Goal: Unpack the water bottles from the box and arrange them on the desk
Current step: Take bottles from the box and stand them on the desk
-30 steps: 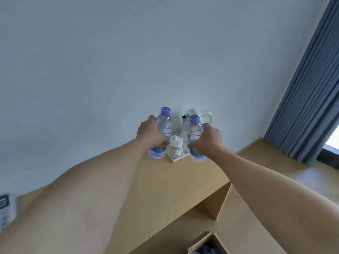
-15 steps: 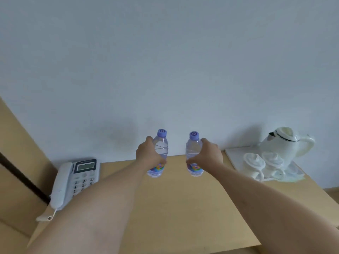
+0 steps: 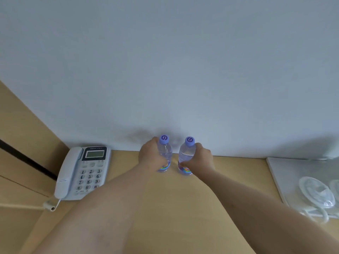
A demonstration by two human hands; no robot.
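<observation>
A: status?

B: Two water bottles, one per hand. left hand [image 3: 149,158] wrapped around the left bottle [image 3: 164,154], right hand [image 3: 199,160] wrapped around the right bottle [image 3: 186,156]. Both upright, purple caps up, at the back of the table [image 3: 174,208], close to the wall [image 3: 165,70].

A: set down or in the air?

B: Bases look to be on or just above the tabletop; can't tell contact for sure. Fingers closed around both, no release.

A: why back there?

B: My read: it keeps the front of the table free for more bottles. The spot sits between the phone [image 3: 82,173] on the left and the tray [image 3: 286,173] with cups on the right, well apart from both. The bottles are near each other, not touching, so it looks like the start of a row.

A: grip choice?

B: Mid-body, from the outer sides. That keeps them vertical and the hands can pull away outward without knocking the neighbour.

A: box?

B: Not in view.
</observation>
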